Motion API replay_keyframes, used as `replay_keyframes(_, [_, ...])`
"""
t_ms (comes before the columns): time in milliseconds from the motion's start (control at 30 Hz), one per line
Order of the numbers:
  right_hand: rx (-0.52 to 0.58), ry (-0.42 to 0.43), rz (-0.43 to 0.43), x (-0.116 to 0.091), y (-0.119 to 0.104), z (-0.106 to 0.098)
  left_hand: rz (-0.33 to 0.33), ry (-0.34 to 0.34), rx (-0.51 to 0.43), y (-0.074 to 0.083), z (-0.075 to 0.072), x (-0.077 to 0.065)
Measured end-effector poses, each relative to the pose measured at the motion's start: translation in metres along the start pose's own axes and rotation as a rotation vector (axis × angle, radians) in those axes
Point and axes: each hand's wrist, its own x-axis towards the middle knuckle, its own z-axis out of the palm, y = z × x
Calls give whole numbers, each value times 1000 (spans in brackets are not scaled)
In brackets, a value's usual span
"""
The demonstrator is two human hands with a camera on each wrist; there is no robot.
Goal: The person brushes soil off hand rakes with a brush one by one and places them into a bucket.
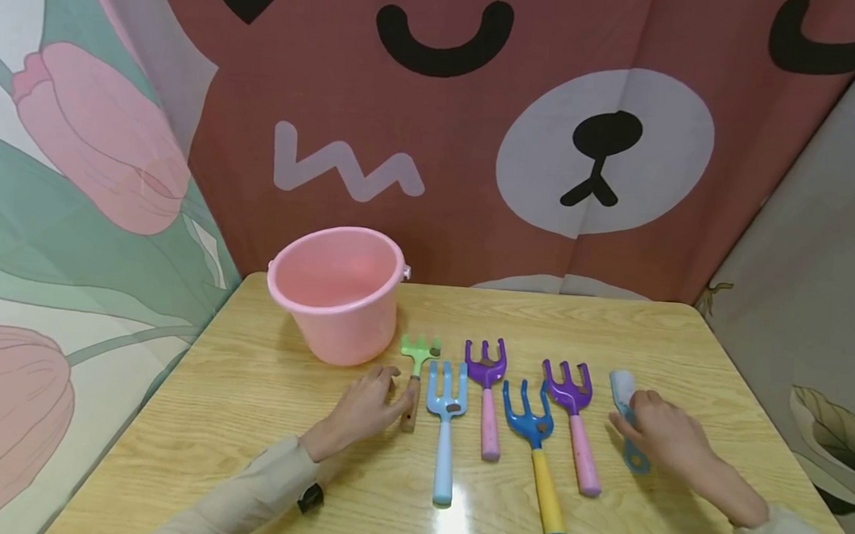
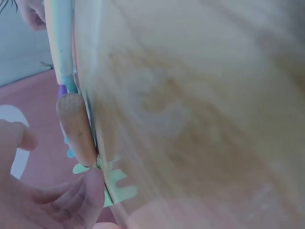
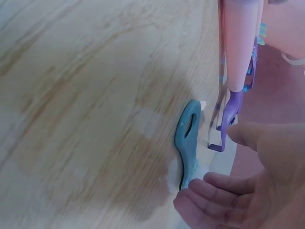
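My left hand (image 1: 364, 406) is beside a small green rake (image 1: 418, 352) with a brown handle (image 2: 77, 129); its thumb stands apart from the fingers, and the fingertips lie close to the rake. Whether they touch it I cannot tell. Over a teal tool (image 1: 622, 390) with a holed handle (image 3: 189, 126) and a pale, cloudy head hovers my right hand (image 1: 668, 437). Its fingers bend loosely near that head, partly hiding it, with the thumb apart. Between the hands lie a light blue fork (image 1: 444, 453), two purple forks (image 1: 489, 423) with pink handles, and a blue fork (image 1: 548, 491) with a yellow handle.
A pink bucket (image 1: 348, 327) stands at the back left of the wooden table (image 1: 246, 403), near its far edge. Behind the table hangs a reddish-brown cloth (image 1: 459, 220) with a bear's face; printed flower cloths flank both sides.
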Motion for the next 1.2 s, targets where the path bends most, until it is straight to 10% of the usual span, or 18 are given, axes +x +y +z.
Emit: replay_keyframes(1200, [-48, -80, 47, -1, 6, 6, -32, -193, -82, 1, 2, 11])
